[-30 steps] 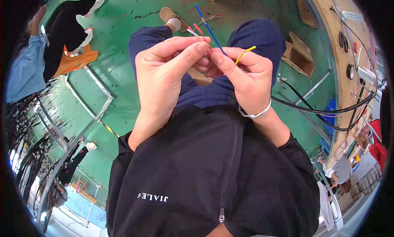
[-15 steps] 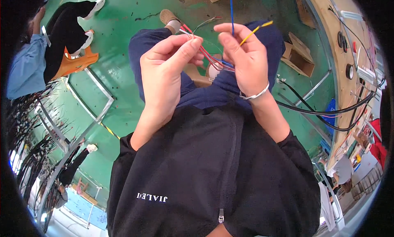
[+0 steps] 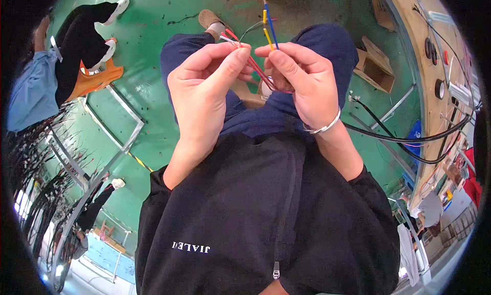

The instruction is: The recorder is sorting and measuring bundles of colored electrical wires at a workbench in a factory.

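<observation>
Between thumb and forefinger, my left hand (image 3: 207,77) pinches thin red wires (image 3: 254,66) and a white one, their ends poking out past the fingertips. To its right, my right hand (image 3: 304,77) is closed on a blue wire (image 3: 274,33) and a yellow wire (image 3: 269,38), which stick up side by side, away from me. The red wires run down from the left fingertips and loop toward the right palm, where the fingers hide part of them. Both hands are held above my lap (image 3: 255,113), with a small gap between the fingertips.
A wooden workbench (image 3: 417,49) with a black tape roll (image 3: 439,89) curves along the right. Black cables (image 3: 404,140) hang from it. An open cardboard box (image 3: 376,70) sits on the floor. At left are a seated person (image 3: 36,88), an orange stool (image 3: 102,77) and a metal frame (image 3: 120,111).
My right hand has turned and come down slightly toward the left. The yellow wire has swung from pointing right to standing beside the blue one. My left hand keeps its pinch.
</observation>
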Demonstrator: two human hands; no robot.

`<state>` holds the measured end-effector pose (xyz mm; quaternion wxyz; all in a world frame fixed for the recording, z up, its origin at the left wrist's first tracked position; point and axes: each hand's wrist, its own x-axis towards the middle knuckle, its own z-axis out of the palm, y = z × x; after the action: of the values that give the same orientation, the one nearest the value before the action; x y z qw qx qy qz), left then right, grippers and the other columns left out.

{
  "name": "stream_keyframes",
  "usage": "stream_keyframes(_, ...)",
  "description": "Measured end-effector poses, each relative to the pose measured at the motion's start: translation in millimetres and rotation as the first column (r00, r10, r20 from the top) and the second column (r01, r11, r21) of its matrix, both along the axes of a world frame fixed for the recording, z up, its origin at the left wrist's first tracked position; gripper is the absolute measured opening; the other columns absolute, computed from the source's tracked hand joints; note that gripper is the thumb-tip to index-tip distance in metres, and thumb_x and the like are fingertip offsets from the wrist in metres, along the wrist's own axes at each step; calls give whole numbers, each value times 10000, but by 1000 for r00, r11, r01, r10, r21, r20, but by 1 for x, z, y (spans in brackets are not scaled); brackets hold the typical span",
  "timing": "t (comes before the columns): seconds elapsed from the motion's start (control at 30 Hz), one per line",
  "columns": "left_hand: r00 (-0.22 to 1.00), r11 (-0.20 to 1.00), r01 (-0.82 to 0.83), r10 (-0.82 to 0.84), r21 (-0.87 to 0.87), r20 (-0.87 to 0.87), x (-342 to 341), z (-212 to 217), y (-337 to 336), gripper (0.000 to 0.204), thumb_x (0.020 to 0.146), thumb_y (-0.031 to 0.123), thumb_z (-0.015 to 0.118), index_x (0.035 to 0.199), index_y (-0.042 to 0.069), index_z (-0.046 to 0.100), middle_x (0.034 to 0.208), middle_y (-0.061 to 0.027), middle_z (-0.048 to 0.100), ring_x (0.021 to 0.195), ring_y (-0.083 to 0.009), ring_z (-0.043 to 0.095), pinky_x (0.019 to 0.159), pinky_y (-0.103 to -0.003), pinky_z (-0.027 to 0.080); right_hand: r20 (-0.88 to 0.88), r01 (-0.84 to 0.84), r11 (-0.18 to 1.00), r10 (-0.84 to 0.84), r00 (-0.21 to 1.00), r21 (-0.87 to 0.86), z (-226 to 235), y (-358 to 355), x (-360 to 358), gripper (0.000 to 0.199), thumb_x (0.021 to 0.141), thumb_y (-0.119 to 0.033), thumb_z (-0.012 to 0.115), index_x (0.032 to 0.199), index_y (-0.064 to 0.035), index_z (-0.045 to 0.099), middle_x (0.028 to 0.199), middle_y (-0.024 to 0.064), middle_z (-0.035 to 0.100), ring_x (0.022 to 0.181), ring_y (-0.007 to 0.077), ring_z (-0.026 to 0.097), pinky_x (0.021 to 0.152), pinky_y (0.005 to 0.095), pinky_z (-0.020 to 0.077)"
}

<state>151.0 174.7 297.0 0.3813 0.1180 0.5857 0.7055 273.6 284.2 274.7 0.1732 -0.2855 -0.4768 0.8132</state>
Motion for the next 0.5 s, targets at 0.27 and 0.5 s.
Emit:
stream_keyframes(0.27, 1000, 1000, -9, 10, 6, -25, 1, -1, 1, 135, 889, 44, 682, 991, -44, 693, 863, -68, 692, 733, -116, 658, 671, -243, 544, 39, 109, 984, -116, 993, 143, 3, -10, 3, 122, 931, -106, 646, 1001, -7, 645, 755, -19, 611, 588, 21, 465, 517, 168, 320)
stream_keyframes(0.5, 1000, 1000, 4, -4, 30, -1, 3, 0, 1, 133, 892, 32, 673, 995, -50, 691, 859, -82, 694, 743, -119, 663, 676, -240, 547, -10, 78, 989, -77, 997, 128, 1, -11, 3, 122, 917, -93, 664, 994, -2, 642, 767, -31, 604, 611, 10, 459, 528, 169, 322)
